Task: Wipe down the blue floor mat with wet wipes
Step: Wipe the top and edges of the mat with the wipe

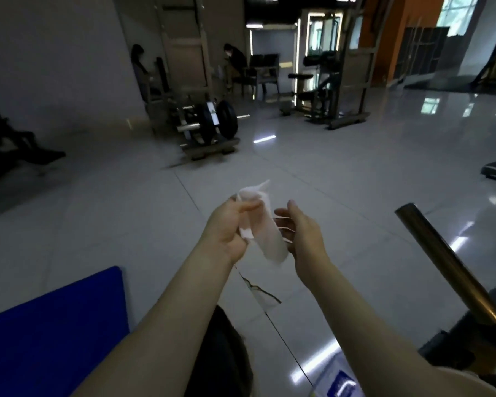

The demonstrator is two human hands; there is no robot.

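Dealing here with a wet wipe: thin, limp, near weightless, probably damp and a little clingy. Likely to droop, fold on itself and stick to skin rather than slip. No risk of breaking; tearing possible only under a hard tug. Best taken by two edges or corners and pulled flat, then folded into a pad under the palm for wiping. Half unfolded at present, hanging as a loose white strip at frame centre, upper part crumpled at 12 o'clock of the left grip.

Left grip clenched on that upper part, thumb and fingers pinching it, palm turned inward, forearm reaching up from 7 o'clock. Right grip released, fingers straight and spread, palm facing the wipe from 3 o'clock, just beside the hanging strip. Touching it or not: cannot tell through the blur. Right forearm in from 5 o'clock. Both grips out in the air, above the floor.

Blue floor mat down at 8 o'clock, flat on the tiles, well apart from the wipe. Judging by this, opening the wipe comes first, with wiping not begun. At 5 o'clock, what looks like a blue-and-white packet, too blurred to name surely.
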